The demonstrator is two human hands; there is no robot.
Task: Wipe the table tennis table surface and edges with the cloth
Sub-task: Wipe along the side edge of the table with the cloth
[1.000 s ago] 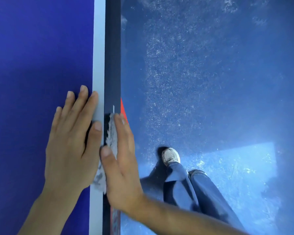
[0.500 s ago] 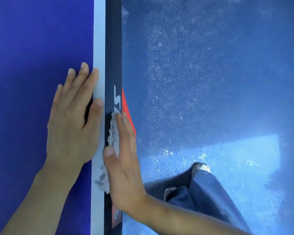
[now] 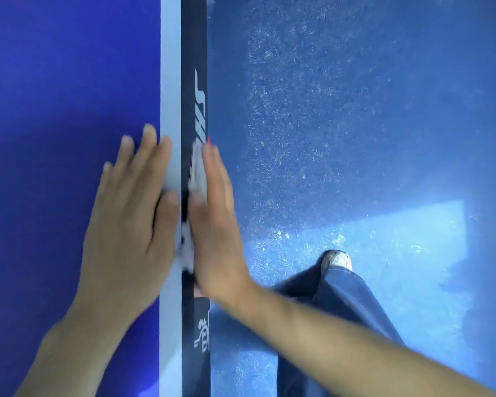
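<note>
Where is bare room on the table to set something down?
Free: the blue table surface left of the white edge line, ahead of and beside the left hand. The dark side rail ahead of the cloth is bare. Crowded: where the right hand presses the cloth beside the left hand.

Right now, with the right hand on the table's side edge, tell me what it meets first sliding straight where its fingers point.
Nothing solid: the right hand, pressing the cloth, has only white lettering on the dark side edge ahead; the way looks free to the picture's top.

Head camera looks steeply down, close above the table edge (image 3: 194,81).
</note>
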